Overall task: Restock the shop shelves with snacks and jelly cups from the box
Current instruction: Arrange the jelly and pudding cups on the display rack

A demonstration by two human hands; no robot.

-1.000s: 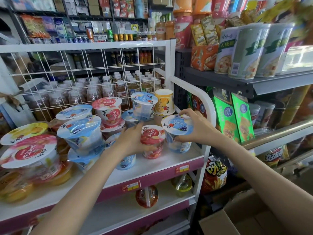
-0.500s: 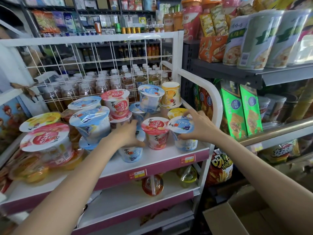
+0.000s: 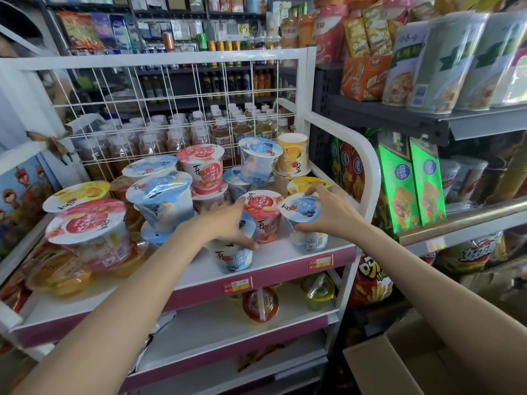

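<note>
Rack: a white metal display rack with a wire-grid back [image 3: 182, 89] and pink-edged shelves; its top shelf [image 3: 273, 252] carries the jelly cups, some stacked two high.
Neighbouring shelves: a dark metal shelf unit [image 3: 399, 116] to the right holds tall green-and-white paper tubs above and green snack boxes [image 3: 410, 181] below.
Box: an open brown cardboard box [image 3: 393, 363] stands on the floor at lower right, below the right forearm.
Bottles: clear plastic drink bottles with white caps [image 3: 199, 129] stand in rows behind the wire grid.
Jelly cups: round plastic cups with foil lids in blue, red and yellow crowd the left and middle of the top shelf; a yellow paper cup [image 3: 293, 153] sits high at the back right.
Red cup: a red-lidded jelly cup [image 3: 263, 215] stands between the two hands near the shelf's front.
Left hand: the left hand [image 3: 228, 223] grips a blue-lidded jelly cup [image 3: 232, 256] at the shelf's front edge, fingers curled over its rim, thumb down its right side.
Right hand: the right hand [image 3: 330, 212] holds another blue-lidded jelly cup [image 3: 306, 223] standing upright at the shelf's front right corner, fingers spread over the lid's far edge, thumb under the rim.
</note>
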